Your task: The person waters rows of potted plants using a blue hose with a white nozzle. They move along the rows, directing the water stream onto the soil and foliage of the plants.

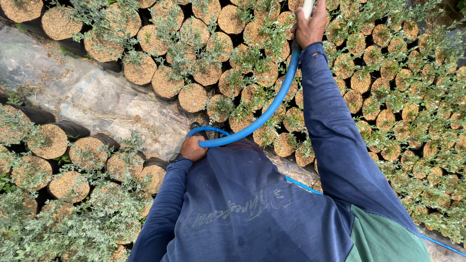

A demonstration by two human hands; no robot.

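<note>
Outdoor nursery bed: packed rows of black grow bags (192,97) topped with tan husk and grey-green seedlings, a clear plastic sheet (92,94) along the gap. Blue hose (272,104) arcs from left hand (192,148), fingers curled shut around it at the waist, to right hand (310,24), fisted on its white wand (307,7). Hose looks smooth, springy, likely water-heavy and slick; best gripped near the rigid wand.

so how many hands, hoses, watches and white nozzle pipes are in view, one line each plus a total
hands: 2, left hand and right hand, both gripping
blue hose: 1, looping from the left hand up to the right
wristwatch: 1, on the left wrist
white nozzle pipe: 1, in the right hand
total: 5
Seedling bags run past the frame, too many to count.
</note>
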